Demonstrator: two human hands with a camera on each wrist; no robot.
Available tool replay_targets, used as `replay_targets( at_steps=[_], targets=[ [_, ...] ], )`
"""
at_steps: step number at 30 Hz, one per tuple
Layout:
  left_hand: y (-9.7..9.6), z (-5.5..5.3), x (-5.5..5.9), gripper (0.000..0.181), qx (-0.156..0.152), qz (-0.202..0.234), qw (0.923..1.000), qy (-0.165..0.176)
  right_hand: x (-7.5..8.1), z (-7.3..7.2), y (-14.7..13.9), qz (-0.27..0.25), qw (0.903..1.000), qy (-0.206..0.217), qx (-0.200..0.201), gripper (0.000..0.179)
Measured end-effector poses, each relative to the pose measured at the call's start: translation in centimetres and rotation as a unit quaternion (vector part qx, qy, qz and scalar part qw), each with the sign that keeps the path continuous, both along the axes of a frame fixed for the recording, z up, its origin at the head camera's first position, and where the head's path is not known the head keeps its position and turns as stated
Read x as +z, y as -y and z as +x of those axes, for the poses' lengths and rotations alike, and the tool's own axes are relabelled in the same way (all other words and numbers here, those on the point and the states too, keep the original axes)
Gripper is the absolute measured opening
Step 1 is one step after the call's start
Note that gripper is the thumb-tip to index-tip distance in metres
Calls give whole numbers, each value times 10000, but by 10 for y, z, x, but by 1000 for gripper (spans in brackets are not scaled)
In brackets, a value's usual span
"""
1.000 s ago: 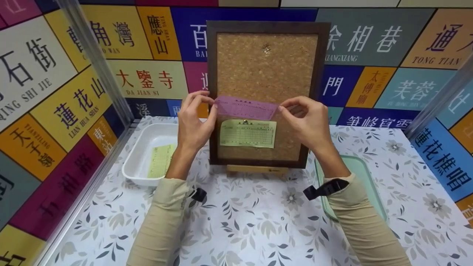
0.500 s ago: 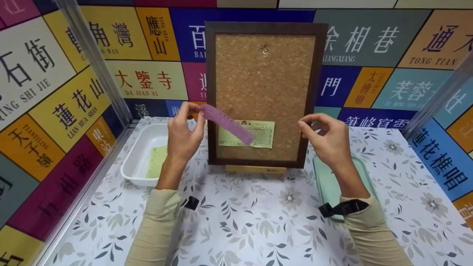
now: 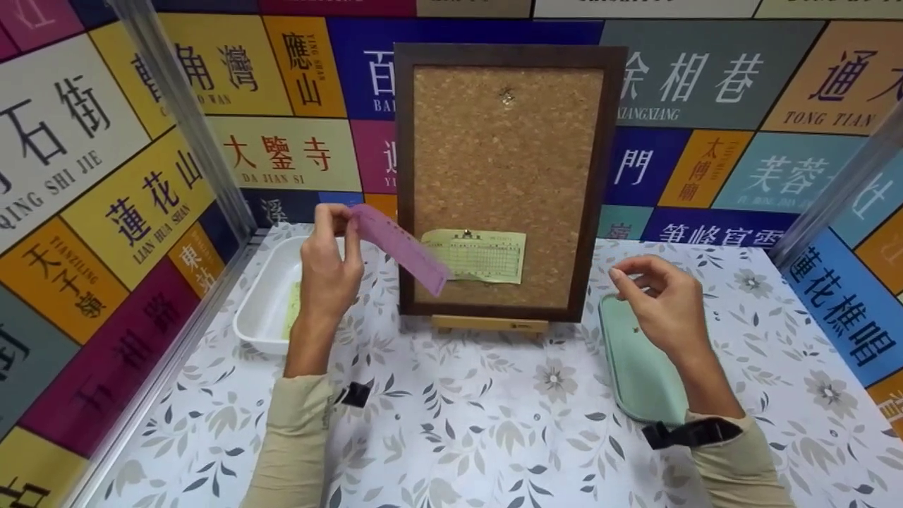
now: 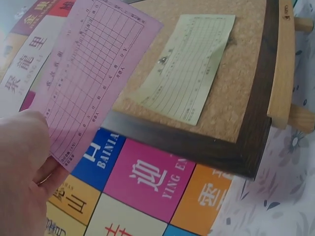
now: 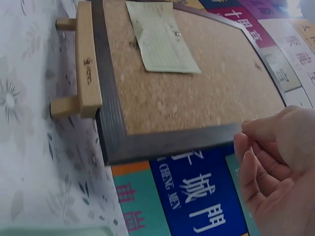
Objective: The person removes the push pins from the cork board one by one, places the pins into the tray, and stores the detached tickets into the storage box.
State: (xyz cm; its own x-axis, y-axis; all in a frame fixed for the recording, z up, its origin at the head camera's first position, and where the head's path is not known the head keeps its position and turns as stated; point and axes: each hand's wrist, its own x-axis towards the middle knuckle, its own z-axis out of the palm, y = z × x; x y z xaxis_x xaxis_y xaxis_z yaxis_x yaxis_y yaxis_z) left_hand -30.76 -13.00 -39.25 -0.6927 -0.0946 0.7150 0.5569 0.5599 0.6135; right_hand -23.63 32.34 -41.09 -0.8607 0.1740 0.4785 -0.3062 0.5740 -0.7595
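My left hand (image 3: 331, 271) pinches one end of a purple printed slip (image 3: 405, 254); its other end hangs down to the right, in front of the board's left side. In the left wrist view the slip (image 4: 93, 69) shows a printed table. A green printed slip (image 3: 487, 257) is fixed low on the framed corkboard (image 3: 504, 155) by a small metal pin (image 3: 467, 233). My right hand (image 3: 667, 303) is to the right of the board, above the green tray (image 3: 642, 381). Its fingers are loosely curled, thumb near forefinger, and I see nothing held.
A white tub (image 3: 257, 310) on the left holds a yellow-green slip (image 3: 292, 310), partly behind my left hand. One small gold-coloured piece (image 3: 635, 329) lies in the green tray. The corkboard leans on a wooden stand (image 3: 490, 324) on the flowered tablecloth (image 3: 458, 423).
My right hand has let go of the purple slip and moved right and down. The left hand has drawn the slip left, off the board, and its free end has dropped.
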Motion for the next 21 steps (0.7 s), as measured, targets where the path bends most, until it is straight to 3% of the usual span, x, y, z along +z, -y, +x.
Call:
replay_targets(
  at_steps=[8,21],
  targets=[
    [20,4,-8,20,81,41,9999,101,-16,8,-26,110,9994,210,-253,18],
    [48,4,-11,16,190,162,9986,472,-33,4,-56,239,9977,445,-454,20]
  ],
)
